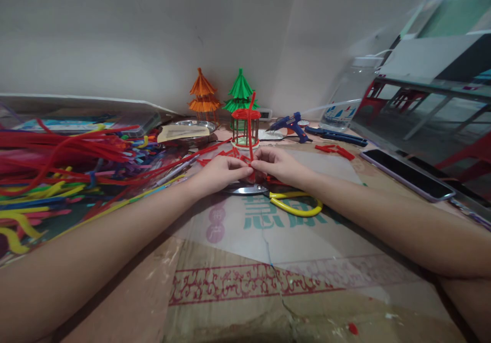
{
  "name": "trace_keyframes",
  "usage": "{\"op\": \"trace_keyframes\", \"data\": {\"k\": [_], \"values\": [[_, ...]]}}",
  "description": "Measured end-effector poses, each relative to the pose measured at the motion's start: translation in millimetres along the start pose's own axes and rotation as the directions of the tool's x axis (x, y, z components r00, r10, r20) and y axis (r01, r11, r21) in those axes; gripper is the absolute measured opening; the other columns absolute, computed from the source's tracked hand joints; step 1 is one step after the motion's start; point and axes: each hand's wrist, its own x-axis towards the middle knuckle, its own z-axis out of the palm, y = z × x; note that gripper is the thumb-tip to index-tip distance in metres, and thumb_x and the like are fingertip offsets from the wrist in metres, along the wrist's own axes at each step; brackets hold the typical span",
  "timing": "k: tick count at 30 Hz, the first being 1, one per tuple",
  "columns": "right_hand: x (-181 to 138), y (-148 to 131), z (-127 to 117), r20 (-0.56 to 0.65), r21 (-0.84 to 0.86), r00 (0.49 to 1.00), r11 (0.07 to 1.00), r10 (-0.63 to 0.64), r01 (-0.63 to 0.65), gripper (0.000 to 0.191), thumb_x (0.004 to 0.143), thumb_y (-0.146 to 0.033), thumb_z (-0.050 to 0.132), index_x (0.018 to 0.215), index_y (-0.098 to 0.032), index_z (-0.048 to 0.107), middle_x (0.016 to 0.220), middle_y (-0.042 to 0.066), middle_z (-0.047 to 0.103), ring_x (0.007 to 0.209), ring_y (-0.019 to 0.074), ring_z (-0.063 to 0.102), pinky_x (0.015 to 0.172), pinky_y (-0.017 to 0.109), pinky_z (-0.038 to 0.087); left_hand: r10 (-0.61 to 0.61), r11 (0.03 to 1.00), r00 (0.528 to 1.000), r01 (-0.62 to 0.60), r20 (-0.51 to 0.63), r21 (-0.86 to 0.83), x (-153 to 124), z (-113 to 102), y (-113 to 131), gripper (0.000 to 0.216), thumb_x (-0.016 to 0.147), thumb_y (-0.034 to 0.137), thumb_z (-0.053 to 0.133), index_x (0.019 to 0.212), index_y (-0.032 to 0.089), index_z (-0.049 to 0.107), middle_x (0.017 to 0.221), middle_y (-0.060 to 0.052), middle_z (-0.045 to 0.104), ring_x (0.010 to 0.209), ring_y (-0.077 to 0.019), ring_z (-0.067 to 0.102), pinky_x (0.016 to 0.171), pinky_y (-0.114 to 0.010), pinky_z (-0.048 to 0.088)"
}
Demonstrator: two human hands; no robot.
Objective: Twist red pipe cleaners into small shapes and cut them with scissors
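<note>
A red pipe cleaner [251, 128] stands upright between my two hands, pinched near its lower end. My left hand [224, 171] has thumb and fingers closed at that end, and my right hand [274, 163] pinches it from the other side, the fingertips nearly meeting. Just below the fingers lie scissors [295, 207] with yellow handles, blades pointing left. Short red cut pieces [205, 162] lie around and behind my hands. Behind the pipe cleaner stands a small round pavilion frame [240, 128] with a red top ring and thin brown posts.
Finished-looking orange [201, 102] and green [241, 87] pagodas stand by the wall. A blue glue gun [291, 125], pliers [337, 136], a phone [408, 174] and a clear water jug [345, 94] are to the right. Many coloured pipe cleaners [57, 153] heap at left, near a metal dish [195, 126].
</note>
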Motion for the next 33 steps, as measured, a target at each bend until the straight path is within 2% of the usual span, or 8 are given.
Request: {"op": "trace_keyframes", "data": {"k": [14, 26, 33], "values": [[1.7, 6.0, -0.7, 0.013, -0.023, 0.999, 0.999, -0.031, 0.031, 0.015, 0.083, -0.031, 0.061, 0.08, -0.018, 0.054, 0.063, -0.004, 0.061, 0.054, 0.0109, 0.056, 0.048, 0.023, 0.044, 0.022, 1.0, 1.0, -0.022, -0.018, 0.023, 0.4, 0.5, -1.9, 0.031, 0.082, 0.044, 0.062, 0.081, 0.014, 0.072, 0.079, -0.004, 0.071, 0.07, -0.0147, 0.06, 0.064, -0.025, 0.041], [-3.1, -3.3, 2.7, 0.027, -0.009, 1.0, 1.0, -0.002, 0.002, 0.016, 0.086, -0.031, 0.06, 0.08, -0.019, 0.051, 0.063, -0.002, 0.063, 0.056, 0.0136, 0.061, 0.05, 0.025, 0.047, 0.03, 0.993, 0.999, -0.028, -0.014, 0.114, -1.5, -0.3, 1.6, 0.029, 0.082, 0.042, 0.061, 0.081, 0.016, 0.073, 0.072, -0.001, 0.069, 0.062, -0.0123, 0.056, 0.059, -0.024, 0.039], [-3.1, -2.1, 2.2, 0.006, -0.033, 1.0, 0.999, 0.001, -0.001, 0.014, 0.085, -0.029, 0.06, 0.08, -0.019, 0.052, 0.061, -0.004, 0.059, 0.052, 0.0119, 0.058, 0.046, 0.023, 0.045, -0.002, 0.999, 1.0, 0.003, -0.017, 0.052, -2.1, 0.8, 2.5, 0.03, 0.082, 0.043, 0.062, 0.083, 0.015, 0.073, 0.078, -0.004, 0.072, 0.067, -0.0139, 0.06, 0.061, -0.024, 0.04]]}}
